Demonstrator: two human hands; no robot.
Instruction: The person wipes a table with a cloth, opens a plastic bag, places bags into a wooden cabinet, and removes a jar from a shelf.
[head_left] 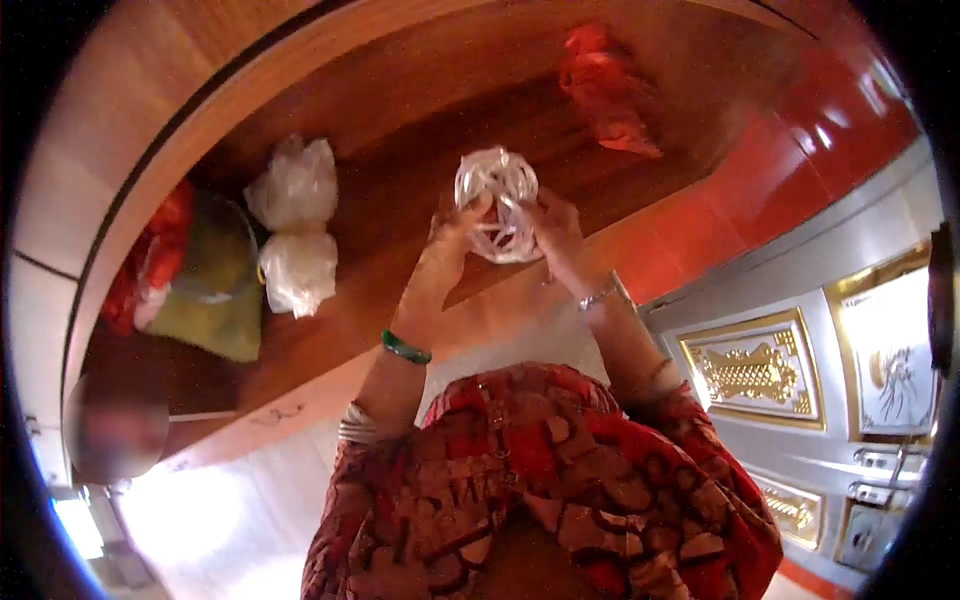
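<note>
A round, whitish, see-through bundle with looping strands (500, 168) is held up over the brown wooden surface (400, 170). My left hand (458, 225) grips its left side, fingers bent onto its middle. On the other side my right hand (555, 228) holds it too, with the fingers reaching its centre. What the bundle is made of is too blurred to tell. A green bangle (406, 347) circles my left wrist, and a thin silvery bracelet (597, 298) is on my right one.
Two white plastic bags (295, 185) (298, 272) lie at the left, beside a yellow-green bag (215, 290) and a red bag (165, 240). Red crumpled plastic (608, 90) lies at the back right. Silver and gold panelled doors (750, 368) stand at the right.
</note>
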